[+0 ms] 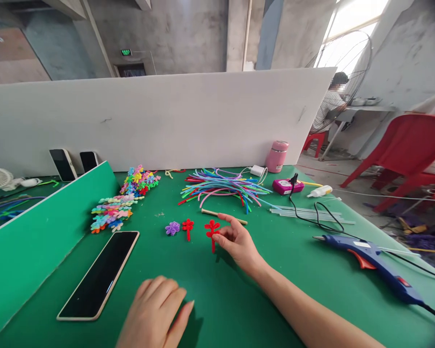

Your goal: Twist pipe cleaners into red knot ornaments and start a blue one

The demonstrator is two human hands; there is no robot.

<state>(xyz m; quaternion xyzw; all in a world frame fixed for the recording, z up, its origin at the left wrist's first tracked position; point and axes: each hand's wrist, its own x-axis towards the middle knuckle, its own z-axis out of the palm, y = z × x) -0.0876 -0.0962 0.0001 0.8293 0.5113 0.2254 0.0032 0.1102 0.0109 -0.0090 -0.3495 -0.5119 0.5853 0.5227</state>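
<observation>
Between the thumb and fingers of my right hand [237, 241] is a red pipe-cleaner flower [212, 228] with a short stem, held just over the green table. Left of it lie a second red pipe-cleaner piece [188, 228] and a purple pipe-cleaner flower [172, 228]. A thin wooden stick [210, 212] lies behind my right hand, partly covered by its index finger. My left hand [157, 309] hovers low at the front, fingers loosely bent and the thumb apart, with nothing visible in it.
A smartphone [99, 278] lies at left beside a green divider [58, 232]. Finished pipe-cleaner flowers [112, 212] are piled behind it. Loose pipe cleaners [224, 188] lie at the back. A blue glue gun [369, 261], glue sticks [308, 213] and a pink bottle [277, 157] are at right.
</observation>
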